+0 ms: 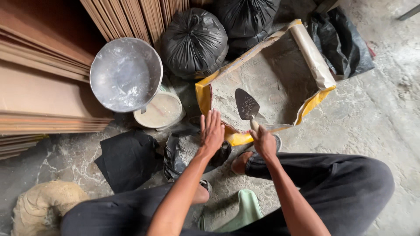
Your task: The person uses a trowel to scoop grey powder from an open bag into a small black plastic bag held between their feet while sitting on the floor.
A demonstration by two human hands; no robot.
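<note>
right hand (264, 140) closed on trowel (247, 107) handle, blade over powder in open sack (267, 81) | left hand (212, 131) open, empty, beside sack | trowel likely stiff, light; grip at handle

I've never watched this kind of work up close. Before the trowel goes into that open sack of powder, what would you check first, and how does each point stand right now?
1. Trowel held firmly: ok; the right hand grips the handle of the trowel.
2. Sack open: ok; the yellow-edged sack is open, grey powder exposed.
3. Blade clear of the powder: cannot tell; it sits over the powder, contact unclear.
4. Left hand out of the blade's way: ok; the left hand is open beside the sack's edge, holding nothing.
5. Metal bowl within reach: probably ok; the metal bowl sits tilted on a bucket to the left.
</note>
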